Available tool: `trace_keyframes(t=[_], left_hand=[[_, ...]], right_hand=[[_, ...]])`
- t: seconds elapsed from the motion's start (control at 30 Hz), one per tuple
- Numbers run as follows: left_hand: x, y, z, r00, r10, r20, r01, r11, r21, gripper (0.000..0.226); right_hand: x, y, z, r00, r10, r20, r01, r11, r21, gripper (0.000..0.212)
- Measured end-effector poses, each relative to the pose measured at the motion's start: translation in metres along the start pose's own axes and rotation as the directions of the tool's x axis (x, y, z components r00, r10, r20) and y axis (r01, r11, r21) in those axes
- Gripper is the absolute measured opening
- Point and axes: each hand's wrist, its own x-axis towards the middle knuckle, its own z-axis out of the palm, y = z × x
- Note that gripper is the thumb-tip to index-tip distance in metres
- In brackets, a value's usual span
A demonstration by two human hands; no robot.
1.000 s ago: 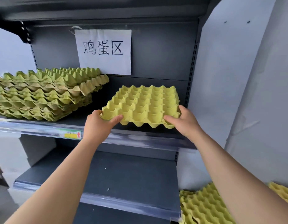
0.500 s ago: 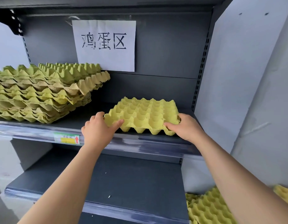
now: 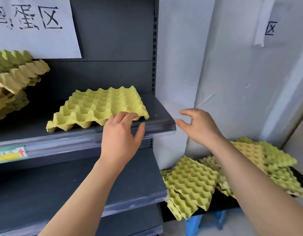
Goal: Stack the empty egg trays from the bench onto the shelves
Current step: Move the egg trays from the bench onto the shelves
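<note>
A yellow-green egg tray (image 3: 98, 106) lies flat on the dark upper shelf (image 3: 157, 108), near its right end. My left hand (image 3: 121, 133) hovers in front of the tray's front right corner with fingers spread, holding nothing; its fingertips are at the tray's edge. My right hand (image 3: 196, 124) is off the shelf's right end, fingers loosely curved and empty. A stack of egg trays (image 3: 14, 77) sits at the shelf's left. More loose trays (image 3: 190, 179) lie piled on the low dark bench (image 3: 220, 203) at lower right.
A paper sign (image 3: 36, 26) hangs on the shelf's back panel. A lower shelf (image 3: 79, 184) is below the hands. A white wall (image 3: 232, 74) stands right of the shelf unit. A yellow price label (image 3: 10, 155) is on the upper shelf's rail. Blue legs (image 3: 193, 223) show under the bench.
Both hands let go of the tray, which now rests on the shelf. The hands have drawn back and to the right, and the view has swung right toward the bench.
</note>
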Motion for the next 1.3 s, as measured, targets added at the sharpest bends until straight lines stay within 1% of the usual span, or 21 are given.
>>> trace_keyframes(t=[0.07,0.2,0.37,0.43,0.57,0.73,0.97,1.13,1.2,1.3], left_hand=[[-0.011,0.022,0.023,0.998,0.040,0.055,-0.037,0.998,-0.055,0.039],[-0.029,0.064,0.078,0.977,0.111,0.185,-0.087,0.987,-0.132,0.041],[-0.048,0.118,0.167,0.918,0.134,0.372,-0.073,0.982,-0.175,0.034],[-0.054,0.141,0.207,0.890,0.134,0.435,-0.063,0.983,-0.173,0.030],[-0.061,0.192,0.284,0.844,0.094,0.529,-0.015,0.988,-0.152,0.027],[-0.069,0.242,0.374,0.758,0.027,0.652,0.046,0.994,-0.095,0.034],[-0.071,0.271,0.490,0.590,-0.048,0.806,0.113,0.993,-0.024,0.040],[-0.063,0.271,0.578,0.460,-0.133,0.878,0.181,0.982,0.053,0.050],[-0.058,0.269,0.615,0.412,-0.166,0.896,0.228,0.971,0.075,0.055],[-0.054,0.266,0.669,0.305,-0.209,0.929,0.311,0.944,0.110,0.062]], right_hand=[[-0.015,0.030,-0.009,0.999,0.050,-0.012,-0.051,0.998,-0.047,0.042],[-0.041,0.099,-0.023,0.980,0.197,0.006,-0.195,0.976,-0.099,0.042],[-0.059,0.196,-0.037,0.939,0.342,0.019,-0.336,0.932,-0.137,0.042],[-0.063,0.237,-0.044,0.916,0.400,0.041,-0.391,0.910,-0.141,0.043],[-0.063,0.325,-0.060,0.878,0.470,0.087,-0.450,0.874,-0.184,0.046],[-0.055,0.424,-0.076,0.836,0.538,0.107,-0.506,0.831,-0.230,0.044],[-0.036,0.537,-0.064,0.787,0.602,0.137,-0.568,0.793,-0.219,0.038],[-0.006,0.608,-0.037,0.718,0.681,0.145,-0.657,0.731,-0.184,0.052],[0.010,0.637,-0.023,0.691,0.707,0.152,-0.688,0.707,-0.160,0.054],[0.030,0.675,-0.001,0.646,0.743,0.175,-0.726,0.669,-0.158,0.057]])
